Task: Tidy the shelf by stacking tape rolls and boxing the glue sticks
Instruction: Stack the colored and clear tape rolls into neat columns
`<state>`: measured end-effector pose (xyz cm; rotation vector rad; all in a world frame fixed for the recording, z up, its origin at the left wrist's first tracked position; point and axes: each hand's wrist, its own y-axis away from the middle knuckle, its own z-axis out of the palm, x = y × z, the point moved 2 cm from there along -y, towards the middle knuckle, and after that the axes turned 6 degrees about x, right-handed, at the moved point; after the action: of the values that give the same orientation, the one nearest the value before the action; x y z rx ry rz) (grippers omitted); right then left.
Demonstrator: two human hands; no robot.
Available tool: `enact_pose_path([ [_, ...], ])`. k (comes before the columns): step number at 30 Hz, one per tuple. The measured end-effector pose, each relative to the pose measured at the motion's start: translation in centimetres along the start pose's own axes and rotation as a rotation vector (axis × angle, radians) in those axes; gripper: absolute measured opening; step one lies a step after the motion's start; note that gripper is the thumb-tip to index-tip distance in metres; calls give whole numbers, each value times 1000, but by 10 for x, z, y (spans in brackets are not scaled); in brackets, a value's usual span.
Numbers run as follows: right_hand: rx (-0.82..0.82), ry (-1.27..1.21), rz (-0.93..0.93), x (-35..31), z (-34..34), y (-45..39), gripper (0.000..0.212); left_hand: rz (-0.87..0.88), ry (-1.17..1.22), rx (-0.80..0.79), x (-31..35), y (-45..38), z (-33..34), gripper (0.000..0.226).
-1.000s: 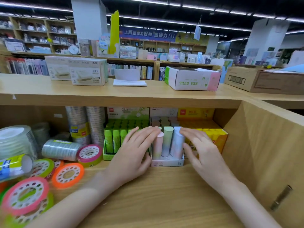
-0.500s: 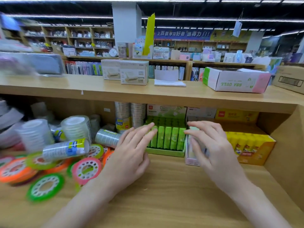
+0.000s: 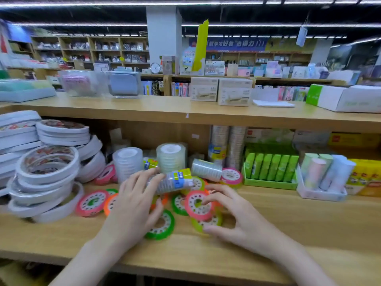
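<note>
Both hands have left the glue sticks and come over to the tape — a second ago they bracketed the pastel sticks in the white box (image 3: 321,194), and now that box sits well off to the right with its sticks (image 3: 327,171) standing upright inside, beside the green box (image 3: 270,183) and the yellow one (image 3: 362,178). From how they lie, the boxing half looks done or nearly so, and the stacking half is just opening.

The left hand (image 3: 132,205) is spread, fingers long and slightly fanned, fingertips touching a sleeve of clear tape (image 3: 175,180) that lies on its side above the loose rolls; whether it grips the sleeve or only steadies it I cannot tell, the frame being blurred there. The right hand (image 3: 235,219) is half curled, its fingers pinching the rim of a pink roll (image 3: 196,205) that lies tilted on a yellow-green roll (image 3: 206,222).

Around them the small rolls are scattered flat on the shelf (image 3: 288,223) — a green roll (image 3: 162,223) partly under the left hand, another pink one (image 3: 91,203) further left, orange ones between. Behind stand two upright clear stacks (image 3: 127,162), and at far left a leaning heap of white tape (image 3: 47,168).

So the tape is untidy as yet: nothing coloured is stacked beyond that one tilted pair. The likely next step is squaring the pink roll onto its neighbour.
</note>
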<state>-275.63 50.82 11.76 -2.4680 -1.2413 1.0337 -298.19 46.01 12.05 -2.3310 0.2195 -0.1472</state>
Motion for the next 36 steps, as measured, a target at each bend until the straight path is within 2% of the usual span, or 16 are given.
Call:
enact_pose_path([
  [2,-6,88,-5,-7,16,0,53,12,7,-42,-9,2,2,49],
  [4,68,141,9,-10,24,4,44,45,8,-60,-10,4,3,49],
  [7,192,166,97,-10,22,11,35,77,10,-52,-11,5,3,48],
  [11,225,174,191,-8,16,15,33,85,21,-21,-13,3,2,46],
  [17,243,247,232,-8,17,11,44,110,31,14,3,-13,5,44],
  [22,274,284,229,-7,14,15,44,186,30,12,21,-32,16,42],
  [28,409,123,263,-2,-1,21,38,185,27,-5,22,-37,27,37],
  [32,485,-14,327,4,-15,25,39,194,26,-43,21,-31,31,44],
  [34,426,-2,358,5,-21,30,33,189,25,-51,21,-31,30,45],
  [36,303,65,368,4,-21,33,43,185,22,-52,21,-32,31,45],
])
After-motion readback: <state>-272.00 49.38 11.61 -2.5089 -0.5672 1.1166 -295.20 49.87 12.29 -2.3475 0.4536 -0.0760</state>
